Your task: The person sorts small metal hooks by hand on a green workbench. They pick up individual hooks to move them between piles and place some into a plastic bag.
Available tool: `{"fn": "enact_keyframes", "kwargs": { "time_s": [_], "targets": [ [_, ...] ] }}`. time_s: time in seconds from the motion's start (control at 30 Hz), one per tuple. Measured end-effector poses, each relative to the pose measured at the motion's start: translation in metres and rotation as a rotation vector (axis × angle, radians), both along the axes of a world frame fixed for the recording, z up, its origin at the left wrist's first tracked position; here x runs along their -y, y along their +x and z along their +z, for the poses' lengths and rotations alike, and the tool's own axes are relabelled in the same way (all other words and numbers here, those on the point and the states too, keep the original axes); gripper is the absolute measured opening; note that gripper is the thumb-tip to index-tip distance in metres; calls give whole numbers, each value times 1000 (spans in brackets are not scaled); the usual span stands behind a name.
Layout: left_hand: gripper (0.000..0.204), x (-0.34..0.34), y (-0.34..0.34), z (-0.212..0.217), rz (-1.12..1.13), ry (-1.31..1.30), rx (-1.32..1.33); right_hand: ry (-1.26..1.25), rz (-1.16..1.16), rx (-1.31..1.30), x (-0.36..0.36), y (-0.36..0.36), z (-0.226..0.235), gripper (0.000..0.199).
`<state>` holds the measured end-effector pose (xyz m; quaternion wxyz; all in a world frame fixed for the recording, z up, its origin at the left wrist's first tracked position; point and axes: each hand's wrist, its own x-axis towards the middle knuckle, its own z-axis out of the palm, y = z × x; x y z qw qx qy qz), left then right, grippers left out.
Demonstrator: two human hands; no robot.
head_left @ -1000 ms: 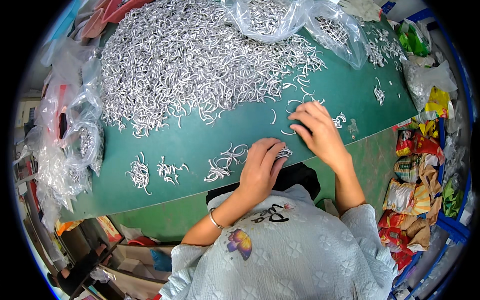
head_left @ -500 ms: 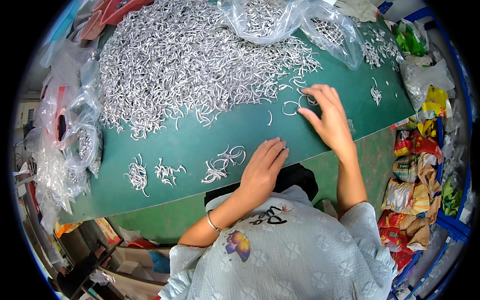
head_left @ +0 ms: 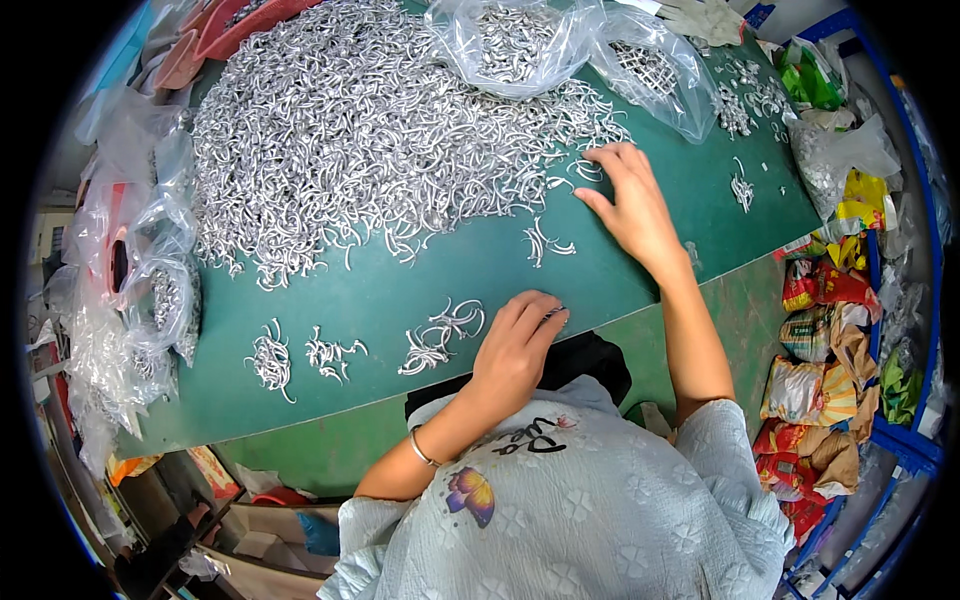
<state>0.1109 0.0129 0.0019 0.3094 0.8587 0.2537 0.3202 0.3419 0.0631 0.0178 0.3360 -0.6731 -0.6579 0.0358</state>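
A large heap of small curved silver metal pieces (head_left: 330,140) covers the far left and middle of the green table (head_left: 370,285). At the heap's right edge, my right hand (head_left: 632,205) reaches over a few curved pieces (head_left: 585,172), thumb and fingers apart. Closer to me lies a small group of curved pieces (head_left: 545,243). My left hand (head_left: 515,345) rests near the table's front edge with fingers curled together; a small bit shows at the fingertips, too small to name. To its left is a loose cluster of curved pieces (head_left: 440,335).
Two small piles of silver pieces (head_left: 270,362) lie at the front left. Clear plastic bags with metal parts (head_left: 515,55) stand at the back; more bags (head_left: 150,290) hang at the left edge. Scattered parts (head_left: 745,100) lie at the far right. Colourful sacks (head_left: 810,390) fill the right side.
My right hand has moved left toward the heap. The rings beside it are no longer there, and several curved pieces now lie where a single one lay. My left hand has barely moved.
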Motion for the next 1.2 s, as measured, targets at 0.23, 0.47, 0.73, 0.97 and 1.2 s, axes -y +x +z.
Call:
{"fn": "enact_keyframes", "kwargs": {
  "time_s": [0.23, 0.47, 0.73, 0.97, 1.2],
  "targets": [
    [35, 0, 0, 0, 7, -6, 18, -189, 152, -534, -6, -13, 8, 20],
    [34, -1, 0, -1, 2, -22, 20, -189, 348, 25, 30, -19, 24, 27],
    [38, 0, -4, -2, -31, -48, -1, -274, 67, -36, 29, -14, 23, 10],
    [36, -1, -3, -3, -40, -47, -4, -108, 308, -10, 24, -45, 19, 41],
    [35, 1, -4, -5, -33, -71, 4, -241, 169, -250, 22, -22, 13, 34]
  ]
}}
